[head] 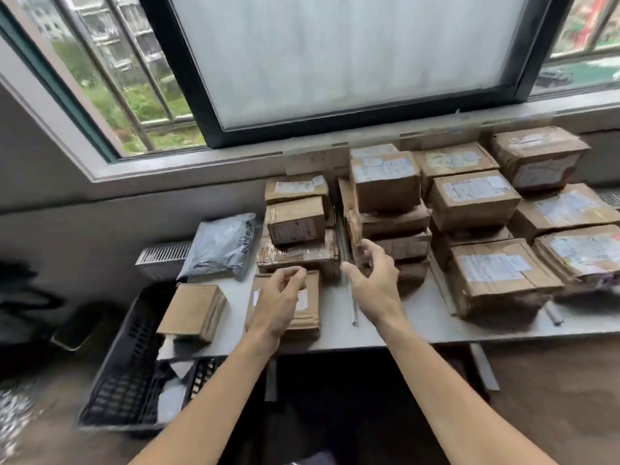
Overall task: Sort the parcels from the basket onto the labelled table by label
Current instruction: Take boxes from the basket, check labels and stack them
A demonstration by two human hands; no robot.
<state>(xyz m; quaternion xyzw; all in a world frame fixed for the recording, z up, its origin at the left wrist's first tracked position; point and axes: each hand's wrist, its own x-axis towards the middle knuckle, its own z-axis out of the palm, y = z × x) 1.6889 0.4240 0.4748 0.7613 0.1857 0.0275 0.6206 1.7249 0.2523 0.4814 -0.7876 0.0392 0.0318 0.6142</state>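
- Left hand [280, 297] hovering over a flat brown parcel [303, 308] near the table [335, 333] front edge, fingers loosely curled, holding nothing.
- Right hand [374, 280] spread wide and empty, beside the middle stack [389, 209], probably lining up with that lane.
- Metal dividers [353, 303] splitting the tabletop into lanes, likely one per label.
- Black basket [124, 380] on the floor at left, a few parcels still inside.
- Grey mailer bag [221, 245] parked alone in the far-left lane.
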